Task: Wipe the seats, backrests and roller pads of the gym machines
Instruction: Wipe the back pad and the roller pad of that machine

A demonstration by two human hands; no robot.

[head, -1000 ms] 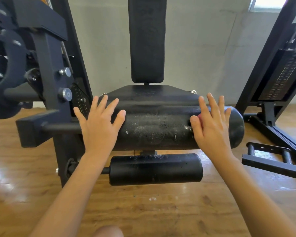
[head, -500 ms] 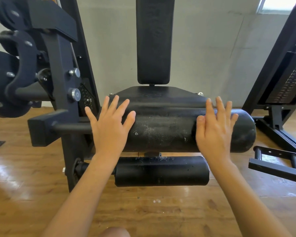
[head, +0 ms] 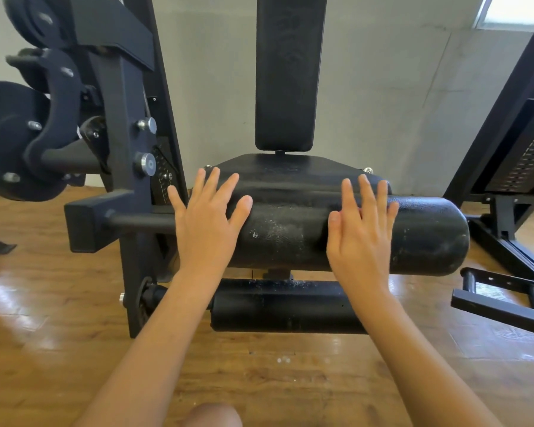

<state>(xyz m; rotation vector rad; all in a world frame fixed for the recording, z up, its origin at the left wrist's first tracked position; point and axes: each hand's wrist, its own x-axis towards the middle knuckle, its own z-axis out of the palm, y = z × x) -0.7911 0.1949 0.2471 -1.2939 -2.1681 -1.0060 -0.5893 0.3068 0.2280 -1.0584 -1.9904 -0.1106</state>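
A black leg machine stands in front of me. Its tall backrest (head: 290, 72) rises above the seat (head: 284, 171). A thick upper roller pad (head: 290, 235), scuffed with white specks, lies across the front, and a thinner lower roller pad (head: 284, 306) sits beneath it. My left hand (head: 207, 223) lies flat on the upper roller's left end with its fingers spread. My right hand (head: 361, 238) lies flat on the roller right of its middle, fingers straight and close together. No cloth shows under either hand.
The machine's upright frame (head: 127, 149) and a black pivot disc (head: 10, 140) stand at the left. A second machine with a weight stack (head: 524, 143) and a low foot bar (head: 503, 297) stands at the right. Wooden floor (head: 43, 349) lies below, a grey wall behind.
My right hand has slid left along the upper roller, from near its right end toward the middle. My left hand stays at the left end. The view has shifted slightly.
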